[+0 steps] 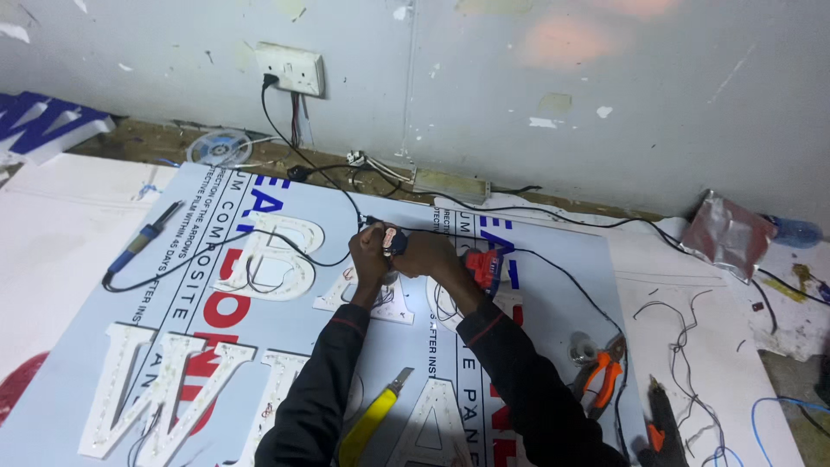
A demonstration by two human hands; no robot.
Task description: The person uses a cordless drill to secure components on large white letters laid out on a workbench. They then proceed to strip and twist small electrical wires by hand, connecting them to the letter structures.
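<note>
Both hands meet over the far middle of a pale blue printed sheet (553,259) spread across a white work surface (692,346), which runs up to a scuffed grey wall (536,69) with a white socket (290,69) on it. White channel letters lie on the sheet: a rounded one (275,251) at the left and wide zigzag ones (164,380) at the near edge.

Left hand (370,252) is curled shut around one side of a small red and blue object (394,239), and the right hand (425,256) is closed against its other side; how tightly the fingers pinch it cannot be told at this size. A black wire (298,156) runs from the socket down to the spot where the hands meet.

Both forearms, in dark sleeves with a red stripe, reach away from the near edge and converge, the wrists bent inward toward each other.

A soldering iron (143,242) with a blue handle lies well to the left. A yellow utility knife (373,419) lies between the sleeves. Orange-handled pliers (605,367) and a black glue gun (661,424) lie to the right, near loose wires.
</note>
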